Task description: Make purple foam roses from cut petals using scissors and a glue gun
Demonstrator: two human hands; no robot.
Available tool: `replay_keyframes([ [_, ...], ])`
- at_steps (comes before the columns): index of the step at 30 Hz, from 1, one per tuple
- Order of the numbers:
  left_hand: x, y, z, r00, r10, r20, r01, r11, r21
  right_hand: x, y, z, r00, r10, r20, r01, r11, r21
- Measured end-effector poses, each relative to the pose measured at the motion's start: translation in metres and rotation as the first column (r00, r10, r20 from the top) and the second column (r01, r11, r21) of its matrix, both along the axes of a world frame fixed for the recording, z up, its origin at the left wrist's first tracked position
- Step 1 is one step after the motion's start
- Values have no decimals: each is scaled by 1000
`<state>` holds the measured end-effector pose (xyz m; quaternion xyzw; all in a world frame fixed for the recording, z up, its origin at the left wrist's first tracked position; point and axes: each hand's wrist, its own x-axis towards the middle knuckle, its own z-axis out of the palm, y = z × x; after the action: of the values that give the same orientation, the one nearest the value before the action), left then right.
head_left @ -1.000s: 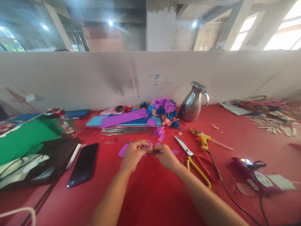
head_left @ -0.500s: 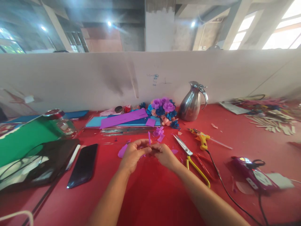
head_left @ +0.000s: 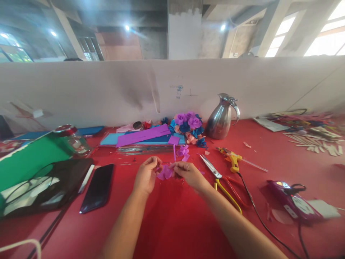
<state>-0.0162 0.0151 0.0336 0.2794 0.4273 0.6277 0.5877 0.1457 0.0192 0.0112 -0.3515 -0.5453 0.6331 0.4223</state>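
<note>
My right hand [head_left: 188, 175] is closed in a pinch on a thin rolled purple paper strip [head_left: 174, 153] that stands upright above the fingers. My left hand [head_left: 147, 174] is just to its left, thumb and fingertips pressed together; whatever is between them is too small to make out. Purple paper petals [head_left: 165, 172] show in the gap between the two hands, and I cannot tell whether they are held or lie on the table. Just behind the hands lies a loose purple paper flower [head_left: 183, 150].
Behind are purple paper sheets [head_left: 142, 135], a cluster of paper flowers [head_left: 188, 124] and a steel jug [head_left: 219, 120]. To the right lie scissors [head_left: 215, 171], a yellow glue gun [head_left: 234, 160] with its cord and a purple power strip [head_left: 293, 201]. At left rests a phone [head_left: 97, 189].
My hands have drawn apart, the left one moving slightly left. Purple petals, seen before beyond my left hand, now show between the hands. The view has shifted slightly.
</note>
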Motion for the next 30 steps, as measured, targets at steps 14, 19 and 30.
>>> replay_keyframes([
  [14,8,-3,-4,986,-7,-167,5,1000,-13,-1,-3,6,989,-146,3,146,989,-17],
  [19,9,-3,-7,986,-16,-168,11,999,-33,0,-4,10,979,-205,-20,203,978,-46],
  [30,17,-12,-4,885,-213,-413,265,961,73,2,-11,19,967,-257,0,256,965,-53],
])
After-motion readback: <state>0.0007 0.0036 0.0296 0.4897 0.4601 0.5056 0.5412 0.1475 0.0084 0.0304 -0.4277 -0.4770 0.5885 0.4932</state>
